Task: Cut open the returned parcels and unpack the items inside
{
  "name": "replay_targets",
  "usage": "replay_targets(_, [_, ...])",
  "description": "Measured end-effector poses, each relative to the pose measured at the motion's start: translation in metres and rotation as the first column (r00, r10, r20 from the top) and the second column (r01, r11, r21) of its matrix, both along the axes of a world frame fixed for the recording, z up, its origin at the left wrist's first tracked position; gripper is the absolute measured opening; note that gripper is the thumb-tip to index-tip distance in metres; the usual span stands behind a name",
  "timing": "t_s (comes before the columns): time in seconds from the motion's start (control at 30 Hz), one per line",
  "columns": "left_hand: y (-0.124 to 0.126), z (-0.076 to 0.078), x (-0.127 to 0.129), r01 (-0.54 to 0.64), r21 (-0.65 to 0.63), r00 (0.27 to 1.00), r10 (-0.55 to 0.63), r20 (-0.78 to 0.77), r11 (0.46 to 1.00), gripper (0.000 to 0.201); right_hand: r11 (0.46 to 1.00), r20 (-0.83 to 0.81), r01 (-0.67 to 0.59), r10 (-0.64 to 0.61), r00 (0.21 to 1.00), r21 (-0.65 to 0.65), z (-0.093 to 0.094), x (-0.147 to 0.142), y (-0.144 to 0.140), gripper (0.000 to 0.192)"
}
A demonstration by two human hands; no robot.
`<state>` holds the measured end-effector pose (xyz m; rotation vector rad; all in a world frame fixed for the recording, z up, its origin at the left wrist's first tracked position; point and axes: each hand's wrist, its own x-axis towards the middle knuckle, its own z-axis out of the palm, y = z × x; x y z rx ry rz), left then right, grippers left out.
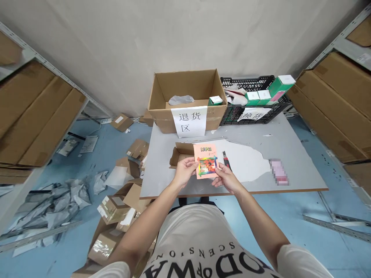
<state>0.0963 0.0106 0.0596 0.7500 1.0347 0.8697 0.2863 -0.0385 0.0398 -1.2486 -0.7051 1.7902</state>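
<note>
Both hands (203,175) gripping booklet (205,161) (fingers closed)

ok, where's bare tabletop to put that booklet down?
Free: the table's left strip beside the opened carton, and the right stretch between basket and pink item. Crowded: back edge, and the centre by both hands' booklet.

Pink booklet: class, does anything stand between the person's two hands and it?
Nothing visible: the left hand grips the pink booklet by its left edge, the right hand by its lower right corner, above the table.
</note>
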Motion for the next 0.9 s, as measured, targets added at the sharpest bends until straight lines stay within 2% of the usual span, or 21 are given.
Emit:
replay_targets(0.13, [0.007, 0.000, 0.005, 0.060, -0.055, 0.996, -0.063, -0.059, 0.997, 0.043, 0.998, 0.122, 0.003, -0.011, 0.992, 0.061, 0.018, 0.038, 0.035, 0.033])
replay_targets(0.27, [0.012, -0.002, -0.002, 0.048, -0.078, 0.993, -0.056, -0.099, 0.996, 0.041, 0.978, 0.203, 0.115, -0.150, 0.968, 0.175, 0.037, 0.095, 0.100, 0.028])
replay_targets(0.43, [0.006, -0.006, -0.018, -0.076, -0.123, 0.987, 0.058, -0.148, 0.989, 0.043, 0.873, 0.182, 0.386, -0.449, 0.875, 0.299, 0.061, 0.164, 0.208, 0.006])
replay_targets(0.57, [-0.005, -0.012, -0.030, -0.210, -0.160, 0.970, 0.186, -0.155, 0.965, 0.045, 0.757, 0.067, 0.583, -0.625, 0.778, 0.295, 0.076, 0.200, 0.291, 0.011])
replay_targets(0.63, [-0.010, -0.014, -0.034, -0.260, -0.169, 0.959, 0.234, -0.159, 0.951, 0.045, 0.728, 0.008, 0.629, -0.655, 0.755, 0.271, 0.078, 0.209, 0.324, 0.013])
replay_targets(0.77, [-0.016, -0.018, -0.036, -0.313, -0.179, 0.943, 0.282, -0.180, 0.933, 0.045, 0.758, -0.042, 0.613, -0.621, 0.783, 0.222, 0.072, 0.214, 0.366, 0.024])
replay_targets(0.9, [-0.017, -0.018, -0.036, -0.345, -0.179, 0.928, 0.307, -0.208, 0.921, 0.048, 0.807, 0.049, 0.551, -0.572, 0.819, 0.211, 0.055, 0.209, 0.382, 0.028])
